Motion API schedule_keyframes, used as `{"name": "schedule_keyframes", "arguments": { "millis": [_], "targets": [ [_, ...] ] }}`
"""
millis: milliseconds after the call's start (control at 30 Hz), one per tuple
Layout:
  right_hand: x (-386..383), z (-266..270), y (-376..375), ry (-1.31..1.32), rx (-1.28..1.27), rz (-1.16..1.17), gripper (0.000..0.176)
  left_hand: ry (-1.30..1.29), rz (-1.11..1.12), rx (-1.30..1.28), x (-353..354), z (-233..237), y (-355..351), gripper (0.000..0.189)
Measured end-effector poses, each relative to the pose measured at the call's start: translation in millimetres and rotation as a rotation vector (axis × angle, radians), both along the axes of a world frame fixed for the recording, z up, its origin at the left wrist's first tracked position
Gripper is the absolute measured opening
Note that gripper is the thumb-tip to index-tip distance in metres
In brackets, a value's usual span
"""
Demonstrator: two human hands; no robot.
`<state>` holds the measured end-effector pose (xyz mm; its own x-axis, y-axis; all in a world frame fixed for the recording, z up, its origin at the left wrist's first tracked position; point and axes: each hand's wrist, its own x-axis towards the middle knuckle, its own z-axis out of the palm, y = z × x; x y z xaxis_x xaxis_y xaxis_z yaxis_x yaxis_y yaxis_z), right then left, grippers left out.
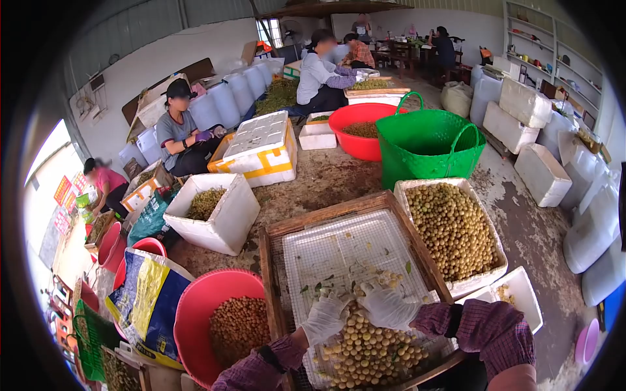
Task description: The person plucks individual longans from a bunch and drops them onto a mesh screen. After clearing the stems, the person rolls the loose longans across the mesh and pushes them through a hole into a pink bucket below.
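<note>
My left hand and my right hand, both in thin white gloves, meet over a wood-framed wire mesh screen. The fingers of both are curled in around a small cluster of longans, partly hidden by the gloves. Below the hands, a heap of loose round longans covers the near part of the screen. Leaf bits and twigs are scattered just beyond the fingers. Under the mesh shows a white surface.
Right of the screen stands a foam box full of longans, with a green basket behind. A red tub of smaller brownish fruit is at left, near a white foam box. Several people sit working farther back.
</note>
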<state>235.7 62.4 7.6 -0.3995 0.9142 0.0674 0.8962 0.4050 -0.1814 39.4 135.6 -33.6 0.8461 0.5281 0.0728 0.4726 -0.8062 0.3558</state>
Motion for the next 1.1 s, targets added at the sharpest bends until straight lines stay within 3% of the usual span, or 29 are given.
{"name": "schedule_keyframes", "arguments": {
  "millis": [33,133,167,233,267,333,433,500,533,567,633,667,733,767,833,867,933,1000,1067,1100],
  "targets": [
    [1,2,-12,0.083,-0.082,0.013,0.029,0.040,-0.065,0.025,-6,2,-8,0.044],
    [9,2,-42,0.144,-0.085,0.122,0.023,0.013,-0.035,-0.419,-17,49,-40,0.046],
    [9,14,-45,0.174,-0.086,0.124,0.021,0.016,-0.034,-0.460,-18,52,-36,0.046],
    [21,42,-26,0.264,-0.096,0.037,0.021,-0.005,0.012,-0.507,-22,62,-20,0.046],
    [30,38,-12,0.308,0.103,-0.083,0.021,-0.029,0.055,-0.514,-24,69,-10,0.046],
    [44,17,32,0.354,0.185,-0.239,0.023,-0.137,0.210,-0.443,-25,78,24,0.046],
    [41,-9,82,0.155,0.160,-0.265,0.026,-0.084,0.329,-0.051,-19,42,68,0.039],
    [33,-29,97,-0.256,0.272,-0.232,0.028,-0.140,0.336,0.145,-10,-1,76,0.033],
    [30,-32,98,-0.317,0.316,-0.207,0.028,-0.162,0.338,0.238,-4,-14,75,0.030],
    [26,-32,99,-0.378,0.362,-0.183,0.029,-0.088,0.349,0.192,3,-11,72,0.029],
    [26,-32,93,-0.218,0.433,-0.115,0.030,0.061,0.370,0.087,13,-6,63,0.027],
    [26,-33,91,-0.241,0.449,-0.094,0.030,-0.117,0.358,0.225,15,-6,59,0.021],
    [27,-32,93,-0.290,0.491,-0.050,0.030,-0.121,0.324,0.335,12,-5,59,0.019],
    [27,-31,97,-0.301,0.383,-0.128,0.031,-0.125,0.308,0.395,11,-1,62,0.017],
    [22,-29,107,-0.314,0.164,-0.284,0.033,-0.180,0.528,0.032,0,24,71,0.018],
    [21,-22,111,-0.138,0.198,-0.226,0.026,-0.203,0.637,-0.155,-10,34,72,0.019],
    [20,-12,114,0.222,0.261,-0.111,0.013,-0.129,0.511,-0.111,-35,14,90,0.021],
    [29,-68,124,0.004,0.390,0.138,0.019,-0.076,0.384,0.052,-42,7,81,0.021],
    [20,-53,116,-0.121,0.334,0.146,0.021,0.001,0.336,0.150,-39,-19,67,0.022],
    [13,-38,104,-0.132,0.213,0.032,0.019,0.003,0.352,0.132,-40,-28,64,0.023]
  ]
}}
